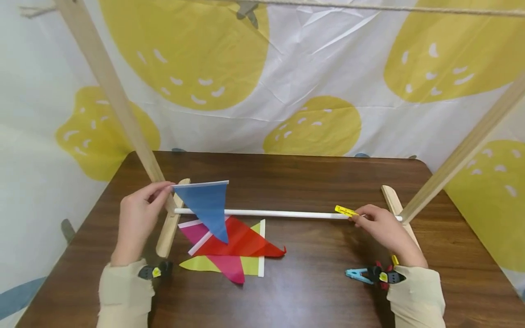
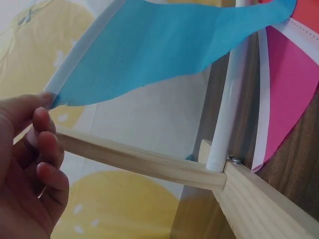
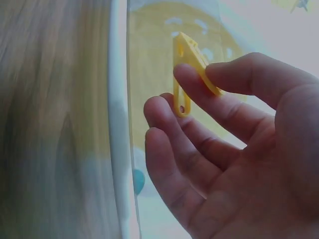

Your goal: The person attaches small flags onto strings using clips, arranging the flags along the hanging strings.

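Note:
A blue triangular pennant (image 1: 207, 205) with a white top band hangs point down from my left hand (image 1: 141, 214). Thumb and fingertips pinch one end of that band, as the left wrist view shows on the blue cloth (image 2: 144, 55). My right hand (image 1: 383, 228) holds a yellow clothespin (image 1: 346, 211) between thumb and index finger, above the right part of the white rod (image 1: 283, 213). In the right wrist view the clothespin (image 3: 187, 74) is gripped while the other fingers curve loosely. Red (image 1: 242, 239), magenta (image 1: 229, 268) and yellow-green (image 1: 201, 264) pennants overlap on the table under the blue one.
Wooden posts stand at left (image 1: 119, 105) and right (image 1: 463, 150), on feet joined by the white rod. A string (image 1: 369, 6) spans the top. By the right wrist lie a light-blue clothespin (image 1: 358, 274) and others, partly hidden. A lemon-print cloth (image 1: 311, 59) hangs behind the brown table (image 1: 303, 282).

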Demonstrator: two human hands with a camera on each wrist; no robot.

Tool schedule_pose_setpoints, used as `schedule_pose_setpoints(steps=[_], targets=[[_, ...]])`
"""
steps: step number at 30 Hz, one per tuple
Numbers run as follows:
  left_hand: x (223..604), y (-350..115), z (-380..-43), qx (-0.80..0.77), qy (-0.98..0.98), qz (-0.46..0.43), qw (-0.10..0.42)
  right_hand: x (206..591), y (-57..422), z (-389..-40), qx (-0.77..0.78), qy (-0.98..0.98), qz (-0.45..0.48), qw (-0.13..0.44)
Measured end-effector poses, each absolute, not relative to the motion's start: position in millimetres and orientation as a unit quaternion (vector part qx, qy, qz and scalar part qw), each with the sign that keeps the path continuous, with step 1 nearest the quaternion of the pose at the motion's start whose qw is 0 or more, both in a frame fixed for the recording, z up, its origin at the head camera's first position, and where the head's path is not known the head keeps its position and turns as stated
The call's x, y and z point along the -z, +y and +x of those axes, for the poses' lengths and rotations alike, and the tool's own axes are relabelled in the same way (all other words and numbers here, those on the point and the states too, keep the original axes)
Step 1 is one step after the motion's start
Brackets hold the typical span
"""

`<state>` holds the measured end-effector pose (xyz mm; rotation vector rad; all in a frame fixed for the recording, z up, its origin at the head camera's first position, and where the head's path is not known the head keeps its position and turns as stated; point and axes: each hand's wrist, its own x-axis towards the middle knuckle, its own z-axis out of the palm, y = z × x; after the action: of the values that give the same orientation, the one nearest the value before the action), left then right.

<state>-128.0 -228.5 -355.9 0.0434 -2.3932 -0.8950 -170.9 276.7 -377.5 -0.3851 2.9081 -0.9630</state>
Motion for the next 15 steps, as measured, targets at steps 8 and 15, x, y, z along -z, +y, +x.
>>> schedule_pose_setpoints(steps=[8, 15], targets=[[356.9, -221.3, -134.2, 0.35, -0.887, 0.034, 0.298, 373.2, 263.5, -171.5, 0.385, 0.912, -0.14, 0.027], [357.5, -221.0, -138.9, 0.341, -0.879, 0.018, 0.332, 369.9, 242.8, -176.6, 0.429, 0.89, -0.149, 0.039]])
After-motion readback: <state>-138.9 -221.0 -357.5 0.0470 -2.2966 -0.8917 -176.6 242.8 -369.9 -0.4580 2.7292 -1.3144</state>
